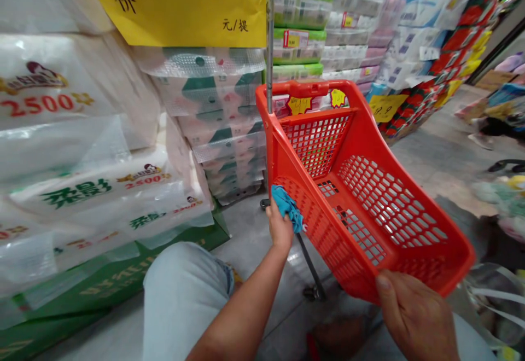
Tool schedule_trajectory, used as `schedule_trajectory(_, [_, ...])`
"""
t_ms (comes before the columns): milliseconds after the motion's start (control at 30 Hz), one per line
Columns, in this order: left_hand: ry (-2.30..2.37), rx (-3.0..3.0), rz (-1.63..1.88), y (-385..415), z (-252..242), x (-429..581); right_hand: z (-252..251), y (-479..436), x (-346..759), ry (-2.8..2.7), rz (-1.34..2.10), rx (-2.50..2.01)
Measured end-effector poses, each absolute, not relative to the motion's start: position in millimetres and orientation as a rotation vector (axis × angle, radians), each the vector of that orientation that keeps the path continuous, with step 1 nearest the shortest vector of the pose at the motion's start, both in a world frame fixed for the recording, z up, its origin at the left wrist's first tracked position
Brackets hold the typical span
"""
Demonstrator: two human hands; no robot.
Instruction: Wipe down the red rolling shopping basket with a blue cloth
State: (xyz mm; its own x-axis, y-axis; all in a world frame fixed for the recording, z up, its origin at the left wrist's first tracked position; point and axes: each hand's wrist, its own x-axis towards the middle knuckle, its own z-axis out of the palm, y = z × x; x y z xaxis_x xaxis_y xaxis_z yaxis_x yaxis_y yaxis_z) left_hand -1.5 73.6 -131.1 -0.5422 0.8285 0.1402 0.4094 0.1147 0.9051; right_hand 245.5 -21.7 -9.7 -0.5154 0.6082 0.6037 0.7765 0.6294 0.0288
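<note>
A red plastic shopping cart (410,186) with latticed walls stands in front of me, and no goods lie in its basket. My left hand (281,225) is closed on a crumpled blue cloth (287,208), which presses against the outside of the cart's left wall. Part of the cloth hides that hand's fingertips. At the near corner of the basket, my right hand (418,314) grips the cart's rim, thumb on top and the other fingers out of sight below the edge.
White tissue packs (82,186) are stacked close on my left above a green carton (123,279). A yellow price sign (184,11) hangs by a metal pole (269,38). More paper packs (303,11) stand behind the cart. Grey tiled floor (435,158) lies to the right.
</note>
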Motion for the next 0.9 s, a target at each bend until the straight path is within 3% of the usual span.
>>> schedule_trajectory(300, [1.775,1.262,1.497,34.8,-127.1,29.2,-5.7,-18.8,241.6,-2.277,-0.424,-1.029])
schedule_trajectory(533, [2.002,0.931,1.506,101.5,-129.2,-22.2,-8.3,-19.9,236.9,-2.278,-0.381,-1.054])
schedule_trajectory(767, [1.698,1.316,1.442,5.3,-133.1,49.4,-6.8,-19.9,237.5,-2.267,-0.38,-1.057])
schedule_trajectory(900, [1.763,1.302,1.448,15.4,-128.7,38.1,-5.7,-22.4,239.4,-2.257,-0.377,-1.117])
